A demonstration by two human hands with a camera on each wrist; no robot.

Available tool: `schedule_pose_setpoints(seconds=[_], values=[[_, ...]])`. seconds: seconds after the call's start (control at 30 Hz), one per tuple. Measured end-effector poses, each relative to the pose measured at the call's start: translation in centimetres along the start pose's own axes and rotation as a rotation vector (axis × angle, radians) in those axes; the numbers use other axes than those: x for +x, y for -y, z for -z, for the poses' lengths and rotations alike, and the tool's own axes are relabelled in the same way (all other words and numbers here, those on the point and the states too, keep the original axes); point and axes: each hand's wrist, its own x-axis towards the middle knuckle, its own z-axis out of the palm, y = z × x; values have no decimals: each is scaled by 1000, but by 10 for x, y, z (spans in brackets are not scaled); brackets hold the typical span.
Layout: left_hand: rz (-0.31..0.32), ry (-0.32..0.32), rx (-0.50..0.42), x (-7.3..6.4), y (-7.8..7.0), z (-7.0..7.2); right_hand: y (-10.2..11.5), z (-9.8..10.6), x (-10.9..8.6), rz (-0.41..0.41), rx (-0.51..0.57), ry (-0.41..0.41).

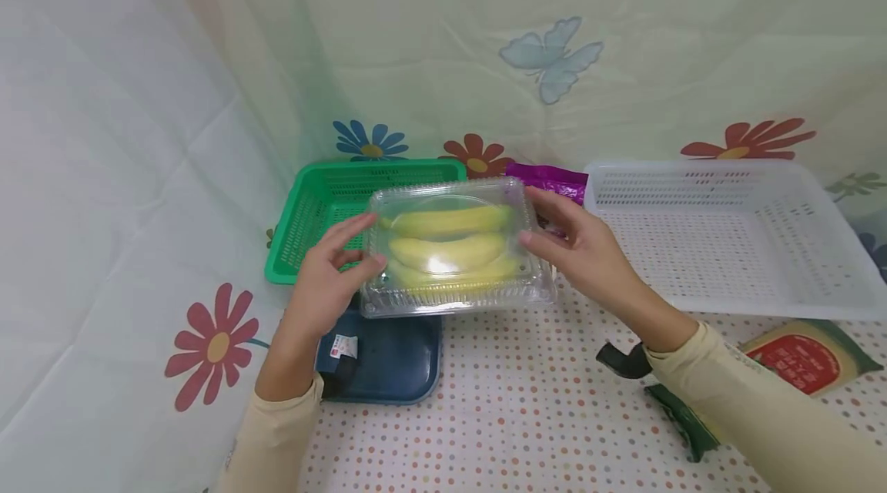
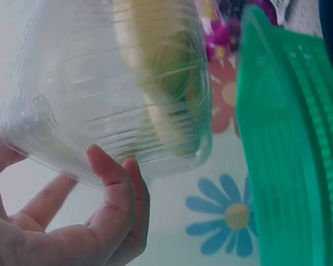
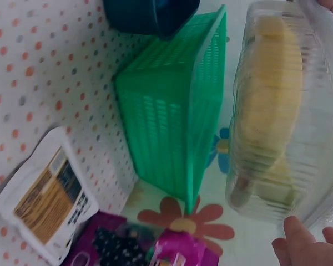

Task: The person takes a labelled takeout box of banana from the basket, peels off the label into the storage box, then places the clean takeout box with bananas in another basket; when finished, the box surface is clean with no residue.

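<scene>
Both hands hold a clear plastic clamshell box (image 1: 457,300) up in the air in front of me, lid facing up. Through the plastic show several yellow bananas (image 1: 446,253) lying side by side. My left hand (image 1: 322,281) grips the box's left end, thumb on the near side and fingers further back; the left wrist view has these fingers bent at its corner. At the opposite end, my right hand (image 1: 589,250) holds the edge between thumb and fingers. In the head view the box overlaps a green basket (image 1: 287,239) behind it.
A dark blue tray (image 1: 409,370) with a small black item and white label sits below. White basket (image 1: 707,308) at right; purple packet (image 1: 554,179) between the baskets. A white pouch (image 3: 50,199) lies nearby. Red-and-beige packet (image 1: 804,362) and green packet (image 1: 686,424) lie near my right sleeve.
</scene>
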Motion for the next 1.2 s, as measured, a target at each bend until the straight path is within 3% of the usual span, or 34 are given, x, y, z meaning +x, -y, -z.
schedule_pose_setpoints(seconds=[0.17, 0.43, 0.83, 1.2], values=[[76, -61, -56, 13, 7, 23, 4, -21, 29, -45, 33, 39], [132, -117, 7, 38, 19, 52, 0, -52, 69, -116, 141, 96], [256, -69, 3, 75, 51, 79, -3, -89, 115, -358, 391, 94], [355, 46, -201, 90, 76, 94, -2, -113, 133, -466, 513, 45]])
